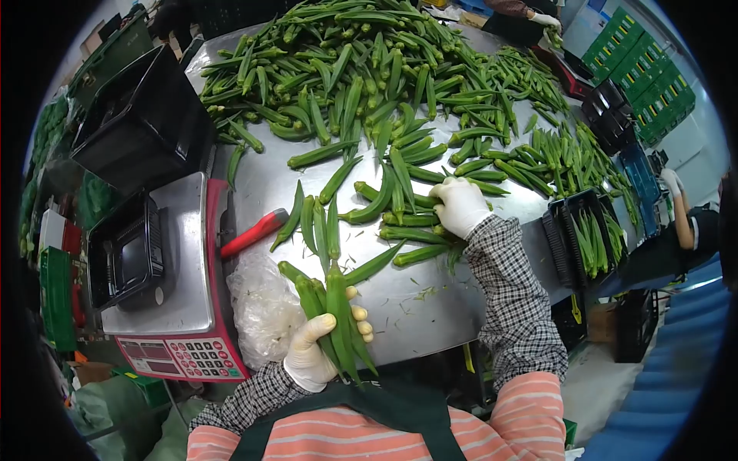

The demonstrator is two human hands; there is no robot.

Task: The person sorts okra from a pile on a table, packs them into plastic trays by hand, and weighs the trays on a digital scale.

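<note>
My left hand (314,346), in a white glove, is wrapped round several okra pods (337,311) near the table's front edge. My right hand (461,206), also gloved, has its fingers bent down at loose okra pods (415,219) on the metal table (392,315); its fingertips are partly hidden, and whether they grip a pod is unclear. More single pods lie between the two hands. A large okra heap (346,69) covers the back of the table.
At the left, a black tray (127,250) sits on a red scale (184,338), with a stack of black trays (146,115) behind. A red-handled tool (254,233) and clear plastic (265,307) lie nearby. A filled tray (596,238) stands right. Co-workers' hands (546,21) show at the edges.
</note>
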